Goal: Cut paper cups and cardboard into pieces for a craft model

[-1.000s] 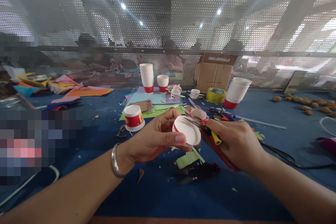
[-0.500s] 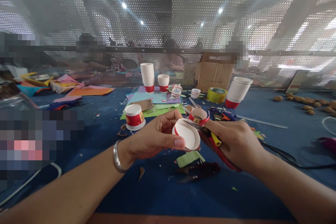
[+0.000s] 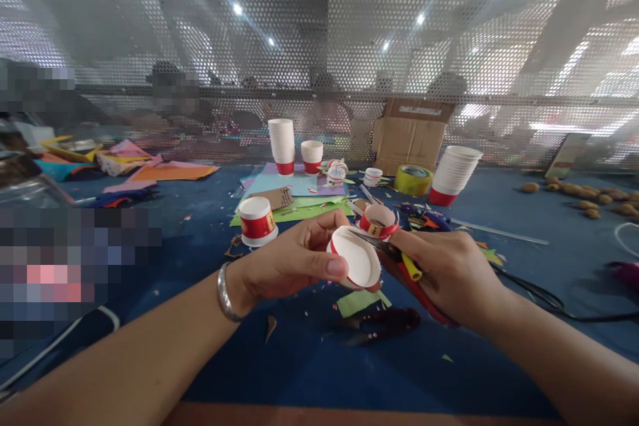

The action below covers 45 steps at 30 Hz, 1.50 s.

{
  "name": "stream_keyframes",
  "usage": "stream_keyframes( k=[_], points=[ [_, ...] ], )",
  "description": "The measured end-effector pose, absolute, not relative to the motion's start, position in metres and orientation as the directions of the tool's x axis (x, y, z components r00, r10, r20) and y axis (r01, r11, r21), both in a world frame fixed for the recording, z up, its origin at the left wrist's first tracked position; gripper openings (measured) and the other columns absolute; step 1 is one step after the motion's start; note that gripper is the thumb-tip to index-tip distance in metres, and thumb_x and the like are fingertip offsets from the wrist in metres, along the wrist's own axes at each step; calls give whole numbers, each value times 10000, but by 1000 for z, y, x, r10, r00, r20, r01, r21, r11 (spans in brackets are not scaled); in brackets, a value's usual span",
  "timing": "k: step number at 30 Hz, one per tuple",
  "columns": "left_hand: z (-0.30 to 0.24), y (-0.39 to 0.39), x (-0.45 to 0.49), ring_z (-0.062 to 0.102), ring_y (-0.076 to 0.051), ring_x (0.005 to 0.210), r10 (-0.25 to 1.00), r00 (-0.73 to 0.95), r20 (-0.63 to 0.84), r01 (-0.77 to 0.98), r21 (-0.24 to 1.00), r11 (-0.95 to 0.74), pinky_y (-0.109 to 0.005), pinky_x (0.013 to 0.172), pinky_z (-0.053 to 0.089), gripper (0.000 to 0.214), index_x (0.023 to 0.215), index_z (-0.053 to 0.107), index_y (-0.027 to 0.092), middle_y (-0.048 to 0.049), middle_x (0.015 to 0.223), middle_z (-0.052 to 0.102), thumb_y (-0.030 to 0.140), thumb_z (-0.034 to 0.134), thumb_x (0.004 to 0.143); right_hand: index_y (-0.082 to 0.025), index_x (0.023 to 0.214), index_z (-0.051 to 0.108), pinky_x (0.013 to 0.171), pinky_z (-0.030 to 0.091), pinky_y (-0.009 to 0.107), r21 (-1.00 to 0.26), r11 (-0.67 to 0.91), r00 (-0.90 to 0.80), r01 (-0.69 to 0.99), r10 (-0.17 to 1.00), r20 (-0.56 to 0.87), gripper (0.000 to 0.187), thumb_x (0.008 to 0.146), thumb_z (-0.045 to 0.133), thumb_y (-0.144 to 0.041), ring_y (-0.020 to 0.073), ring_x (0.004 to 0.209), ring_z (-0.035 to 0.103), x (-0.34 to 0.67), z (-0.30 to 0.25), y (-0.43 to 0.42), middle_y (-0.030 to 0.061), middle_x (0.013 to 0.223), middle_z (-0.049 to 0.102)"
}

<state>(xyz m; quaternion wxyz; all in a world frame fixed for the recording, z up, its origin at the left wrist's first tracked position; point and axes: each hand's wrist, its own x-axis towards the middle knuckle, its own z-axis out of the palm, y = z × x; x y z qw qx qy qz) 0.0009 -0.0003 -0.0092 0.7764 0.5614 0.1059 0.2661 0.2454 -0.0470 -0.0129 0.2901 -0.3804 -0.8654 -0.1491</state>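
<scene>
My left hand (image 3: 289, 259) pinches a small white paper cup base with a red rim (image 3: 355, 259), its bottom turned toward me. My right hand (image 3: 449, 273) grips red and yellow handled scissors (image 3: 409, 266), whose blades reach into the cup's rim. A strip of red and white paper (image 3: 378, 221) curls up off the cup just above the blades. A silver bangle sits on my left wrist.
On the blue table (image 3: 309, 366) lie a cut cup (image 3: 256, 221), stacks of paper cups (image 3: 281, 145) (image 3: 452, 176), yellow tape (image 3: 412, 180), coloured paper sheets (image 3: 294, 200), dark snips (image 3: 379, 323), a cardboard box (image 3: 409, 136) and a black cable (image 3: 549, 299). People sit behind a perforated screen.
The cup has turned slightly in my left hand and the curled strip has grown a little above the scissors. Both hands stay in nearly the same place.
</scene>
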Motion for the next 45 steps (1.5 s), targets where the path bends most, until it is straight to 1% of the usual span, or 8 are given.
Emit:
stream_keyframes(
  k=[7,12,14,17,21,30,39,45],
  points=[
    [-10,0,8,748,-216,930,573,810,130,-334,904,268,-286,833,567,414,1105,593,164,-81,994,741,330,815,797,-136,952,704,494,385,241,75,604,-508,794,590,627,231,873,491,-93,131,481,559,246,-17,-42,12,642,706],
    [-6,-9,9,726,-139,849,693,712,111,-381,891,248,-208,763,546,574,1173,523,212,-17,953,733,160,870,720,-157,962,708,497,381,220,74,586,-479,807,576,662,195,912,520,-147,122,481,569,244,-16,-42,11,639,715],
    [-4,-12,11,711,-124,838,720,686,107,-390,889,239,-197,749,540,592,1143,514,222,7,931,723,107,877,689,-158,942,712,497,374,220,68,567,-462,821,589,663,183,921,531,-162,119,476,564,243,-15,-42,5,611,693],
    [-4,-14,12,713,-145,864,746,656,113,-404,888,221,-252,808,559,482,1052,540,204,4,925,716,114,864,707,-161,922,721,488,353,220,72,546,-449,834,598,664,204,925,518,-172,116,464,544,243,-14,-42,-3,567,654],
    [-6,-12,12,727,-167,917,740,658,140,-417,886,202,-290,874,556,341,1012,568,194,-22,968,737,149,816,782,-138,898,732,468,327,231,94,556,-460,826,568,682,241,929,495,-170,116,451,521,245,-14,-41,8,552,640],
    [-9,-9,12,686,-114,855,747,648,152,-393,906,157,-200,768,526,384,998,576,194,10,922,718,145,854,737,-136,913,752,466,321,233,62,537,-434,841,603,669,216,923,557,-228,116,446,487,245,-15,-40,3,544,624],
    [-11,-9,15,638,-109,832,755,645,117,-339,930,145,-210,754,506,388,987,591,183,7,909,676,183,872,719,-142,1107,726,496,366,232,46,518,-432,854,659,616,285,904,535,-204,138,507,592,246,-15,-41,32,664,728],
    [-12,-8,16,647,-110,828,778,614,131,-370,919,138,-207,743,504,382,987,600,187,8,910,680,152,868,717,-150,1067,725,499,357,248,36,533,-430,845,639,638,274,886,522,-177,141,507,594,248,-16,-38,35,681,731]
  ],
)
